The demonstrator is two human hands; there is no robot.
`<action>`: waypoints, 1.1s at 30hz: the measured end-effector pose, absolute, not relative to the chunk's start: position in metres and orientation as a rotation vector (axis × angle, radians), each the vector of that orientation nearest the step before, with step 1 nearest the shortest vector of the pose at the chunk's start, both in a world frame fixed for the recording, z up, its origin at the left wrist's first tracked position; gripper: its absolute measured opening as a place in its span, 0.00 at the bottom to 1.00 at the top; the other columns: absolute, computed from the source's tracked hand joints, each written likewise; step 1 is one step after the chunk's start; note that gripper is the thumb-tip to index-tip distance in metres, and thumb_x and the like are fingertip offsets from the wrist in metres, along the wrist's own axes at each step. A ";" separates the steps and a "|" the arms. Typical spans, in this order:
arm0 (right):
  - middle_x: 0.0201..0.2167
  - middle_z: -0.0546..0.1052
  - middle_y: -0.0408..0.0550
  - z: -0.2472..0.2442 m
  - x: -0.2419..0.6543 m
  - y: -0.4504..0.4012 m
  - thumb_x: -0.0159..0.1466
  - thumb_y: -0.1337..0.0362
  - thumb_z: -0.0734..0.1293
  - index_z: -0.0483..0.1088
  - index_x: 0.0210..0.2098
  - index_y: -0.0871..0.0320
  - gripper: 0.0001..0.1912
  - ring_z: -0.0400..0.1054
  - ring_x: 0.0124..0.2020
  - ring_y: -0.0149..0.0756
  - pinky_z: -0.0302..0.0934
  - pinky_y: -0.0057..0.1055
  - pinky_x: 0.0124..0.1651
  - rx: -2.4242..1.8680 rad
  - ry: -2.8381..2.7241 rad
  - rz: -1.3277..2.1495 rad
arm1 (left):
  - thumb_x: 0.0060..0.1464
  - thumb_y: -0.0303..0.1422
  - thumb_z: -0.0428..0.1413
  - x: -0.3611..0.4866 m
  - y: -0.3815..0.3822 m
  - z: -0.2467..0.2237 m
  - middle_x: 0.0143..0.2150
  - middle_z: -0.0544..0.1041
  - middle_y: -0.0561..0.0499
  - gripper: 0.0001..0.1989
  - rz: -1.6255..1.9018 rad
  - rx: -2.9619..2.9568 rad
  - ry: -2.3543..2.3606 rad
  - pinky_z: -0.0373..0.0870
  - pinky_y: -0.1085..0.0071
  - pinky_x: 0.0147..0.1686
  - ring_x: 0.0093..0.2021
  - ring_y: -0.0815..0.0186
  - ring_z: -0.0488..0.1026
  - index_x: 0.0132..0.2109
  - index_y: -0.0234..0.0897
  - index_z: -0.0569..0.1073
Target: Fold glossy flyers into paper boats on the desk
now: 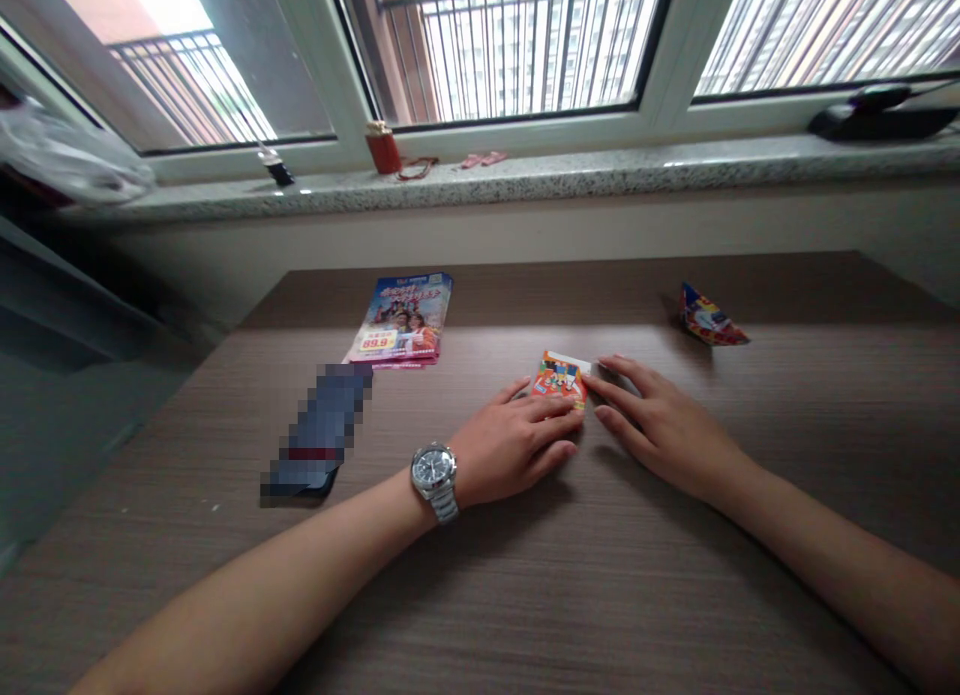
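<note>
Folded paper: little orange printed piece, flat on the tabletop, just right of center frame
Left hand: grip's loose, fingers spread over the paper's lower part
Right hand: grip's relaxed and unclenched too, fingertips at the right edge
Folding: partway imo, small flat shape done, can't tell how many creases are left; pointy paper shape upper right looks finished
Flyers: left of center, "89.9" readable, rest's too blurry

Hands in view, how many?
2: the left hand rests on the small printed paper; the right hand is at its right edge. None look hidden.
</note>
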State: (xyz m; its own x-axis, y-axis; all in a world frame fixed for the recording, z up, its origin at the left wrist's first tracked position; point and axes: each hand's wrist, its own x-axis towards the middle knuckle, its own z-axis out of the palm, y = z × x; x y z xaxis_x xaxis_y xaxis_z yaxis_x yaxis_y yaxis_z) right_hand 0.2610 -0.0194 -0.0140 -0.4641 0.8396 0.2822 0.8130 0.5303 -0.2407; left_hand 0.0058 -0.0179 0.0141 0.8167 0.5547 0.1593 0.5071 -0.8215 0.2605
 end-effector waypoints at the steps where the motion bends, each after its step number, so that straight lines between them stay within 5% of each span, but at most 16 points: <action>1: 0.66 0.64 0.56 -0.014 0.262 -0.018 0.72 0.54 0.56 0.67 0.64 0.52 0.24 0.58 0.67 0.53 0.58 0.53 0.65 -1.353 -2.399 0.108 | 0.70 0.40 0.43 0.006 -0.019 0.014 0.66 0.67 0.48 0.21 0.334 2.797 0.800 0.46 0.53 0.71 0.64 0.60 0.65 0.65 0.42 0.65; 16: 0.50 0.77 0.51 -0.014 0.260 -0.005 0.68 0.59 0.63 0.77 0.44 0.52 0.12 0.73 0.49 0.45 0.68 0.44 0.53 -1.263 -2.198 0.255 | 0.68 0.42 0.47 0.009 -0.017 0.014 0.66 0.67 0.50 0.21 0.349 2.830 0.719 0.55 0.53 0.67 0.64 0.58 0.65 0.65 0.47 0.65; 33: 0.32 0.73 0.47 -0.001 0.265 -0.001 0.67 0.62 0.66 0.69 0.33 0.56 0.07 0.68 0.35 0.38 0.62 0.32 0.38 -1.128 -2.409 0.543 | 0.70 0.39 0.44 0.012 -0.016 0.018 0.66 0.67 0.53 0.18 0.348 2.720 0.784 0.55 0.57 0.66 0.64 0.62 0.65 0.62 0.47 0.68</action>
State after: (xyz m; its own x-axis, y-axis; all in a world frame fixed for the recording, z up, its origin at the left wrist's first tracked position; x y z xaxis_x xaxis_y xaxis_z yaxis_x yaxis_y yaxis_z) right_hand 0.2652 -0.0011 -0.0006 -0.5807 0.7870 0.2083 0.6216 0.5939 -0.5108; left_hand 0.0117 -0.0162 0.0179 0.8228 0.5483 0.1497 0.4786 -0.8104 0.3378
